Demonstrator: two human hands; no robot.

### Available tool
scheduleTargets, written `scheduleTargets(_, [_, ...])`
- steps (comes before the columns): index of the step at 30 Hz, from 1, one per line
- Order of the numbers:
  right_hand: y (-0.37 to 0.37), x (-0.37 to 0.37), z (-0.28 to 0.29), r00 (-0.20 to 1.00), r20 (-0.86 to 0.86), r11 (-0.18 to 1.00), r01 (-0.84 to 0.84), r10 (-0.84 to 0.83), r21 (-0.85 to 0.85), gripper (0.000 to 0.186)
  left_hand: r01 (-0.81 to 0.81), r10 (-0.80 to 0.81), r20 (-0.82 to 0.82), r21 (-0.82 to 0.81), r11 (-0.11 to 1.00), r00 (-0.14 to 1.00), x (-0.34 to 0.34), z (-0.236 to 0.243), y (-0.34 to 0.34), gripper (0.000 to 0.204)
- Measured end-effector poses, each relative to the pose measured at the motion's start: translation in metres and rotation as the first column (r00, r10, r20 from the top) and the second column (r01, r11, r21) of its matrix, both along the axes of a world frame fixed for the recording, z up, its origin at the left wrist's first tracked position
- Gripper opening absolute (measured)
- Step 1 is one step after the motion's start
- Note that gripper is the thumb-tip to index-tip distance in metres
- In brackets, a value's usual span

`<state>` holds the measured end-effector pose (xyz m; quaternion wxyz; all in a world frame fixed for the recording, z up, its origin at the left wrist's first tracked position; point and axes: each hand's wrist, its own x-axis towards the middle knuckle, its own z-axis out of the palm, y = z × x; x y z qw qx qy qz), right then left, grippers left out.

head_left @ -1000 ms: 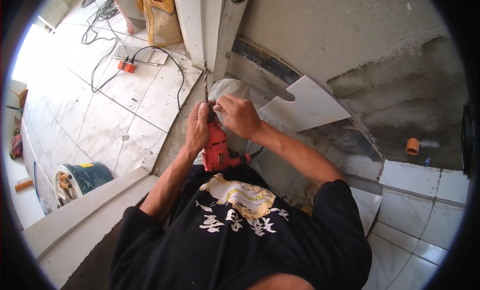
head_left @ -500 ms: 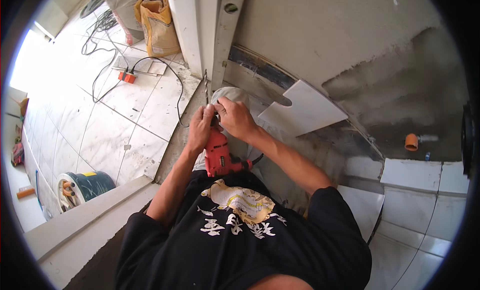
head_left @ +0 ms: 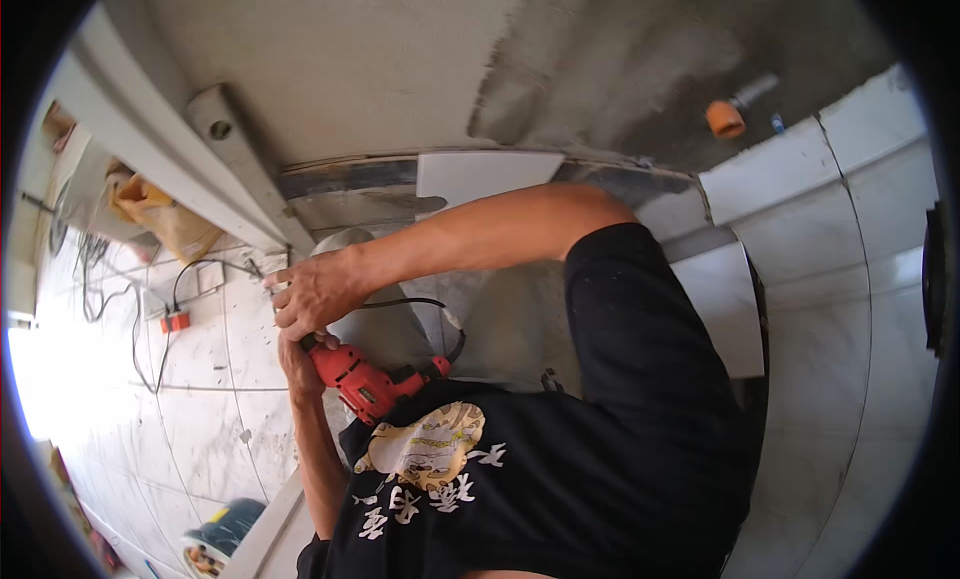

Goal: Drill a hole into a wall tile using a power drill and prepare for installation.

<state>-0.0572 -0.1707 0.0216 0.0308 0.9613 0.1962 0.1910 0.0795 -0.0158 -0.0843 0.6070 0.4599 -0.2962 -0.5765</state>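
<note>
A red power drill (head_left: pixel 365 384) with a black cord lies across my lap against my black shirt, its front end pointing up and left. My left hand (head_left: pixel 300 367) is closed around the chuck end; my right hand partly covers its fingers. Just beyond it, my right hand (head_left: pixel 320 291) is closed over the drill bit (head_left: pixel 253 268), whose tip shows past the fingertips. The exact finger contact on the bit is hidden. My right forearm crosses in front of a white tile (head_left: pixel 485 174) with a rounded notch, which leans at the wall's foot.
A grey metal level (head_left: pixel 225 139) leans by the white door frame (head_left: pixel 170 129). On the marble-look floor at left are an orange socket block (head_left: pixel 175 322), cords, a yellow sack (head_left: pixel 160 214) and a dark green bucket (head_left: pixel 225 527). An orange pipe end (head_left: pixel 725 120) juts from the wall.
My view and body have turned to the right, so the room has swung left and down in the picture. The drill now tilts left, and my right hand has moved over the bit.
</note>
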Motion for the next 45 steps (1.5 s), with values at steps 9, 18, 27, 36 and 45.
scheduleTargets(9, [-0.009,0.024,0.000,0.940,-0.154,0.952,-0.297,0.305,0.075,0.016,0.059,-0.043,-0.213,0.069,0.996,0.976,-0.003,0.017,0.011,0.047])
scheduleTargets(18, [0.018,0.030,-0.001,0.973,-0.149,0.938,-0.122,0.178,0.325,0.025,0.012,-0.022,-0.189,-0.055,0.998,0.982,-0.003,0.015,0.016,0.051])
scheduleTargets(27, [0.067,0.018,-0.039,0.804,-0.104,0.418,0.409,-0.585,0.811,0.022,-0.222,0.222,0.156,-0.015,0.975,0.963,-0.018,0.018,0.018,0.056])
scheduleTargets(36, [0.081,-0.004,-0.035,0.685,-0.374,0.447,0.707,-0.625,0.547,0.037,-0.318,0.274,0.298,0.113,0.941,0.915,-0.035,0.055,0.024,0.053])
scheduleTargets(45, [0.092,-0.013,-0.021,0.602,-0.486,0.234,0.748,-0.633,0.621,0.046,-0.427,0.325,0.571,0.050,0.903,0.754,-0.045,0.051,0.023,0.047])
